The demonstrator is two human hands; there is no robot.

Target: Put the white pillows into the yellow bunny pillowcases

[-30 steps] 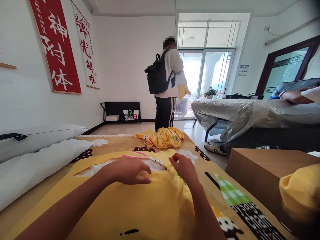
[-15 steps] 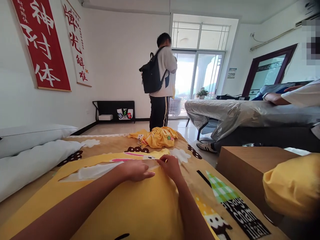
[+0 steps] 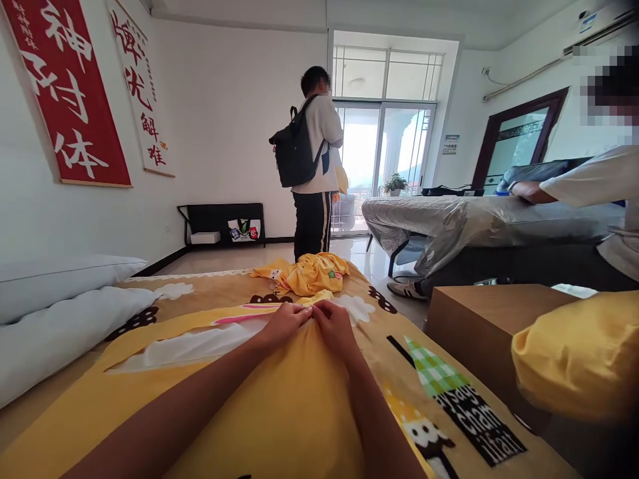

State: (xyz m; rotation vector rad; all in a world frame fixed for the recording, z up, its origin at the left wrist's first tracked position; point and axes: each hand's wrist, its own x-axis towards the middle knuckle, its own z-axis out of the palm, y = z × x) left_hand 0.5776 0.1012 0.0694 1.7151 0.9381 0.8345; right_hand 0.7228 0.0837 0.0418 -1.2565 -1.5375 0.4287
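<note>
A yellow pillow cover [image 3: 279,412] with a pink-and-white printed edge lies in front of me, its long opening showing white filling [image 3: 200,346]. My left hand [image 3: 287,324] is closed, pinching the cover's edge at the right end of this opening. Right beside it, touching or nearly so, my right hand [image 3: 332,326] pinches the same edge. Between them the fabric is pulled up into a peak. Whether a zipper lies under my fingertips is hidden.
Crumpled yellow printed cloth [image 3: 319,274] lies beyond my hands on the patterned bed sheet [image 3: 364,372]. White pillows [image 3: 64,313] are at left. A brown box [image 3: 479,313] and yellow bundle [image 3: 574,352] stand right. One person [image 3: 314,146] stands ahead; another [image 3: 584,179] leans on a plastic-covered mattress [image 3: 449,213].
My left hand has gone from loosely spread fingers on the cover to pinching its edge beside my right hand. The fabric between them has risen. The view has shifted slightly right.
</note>
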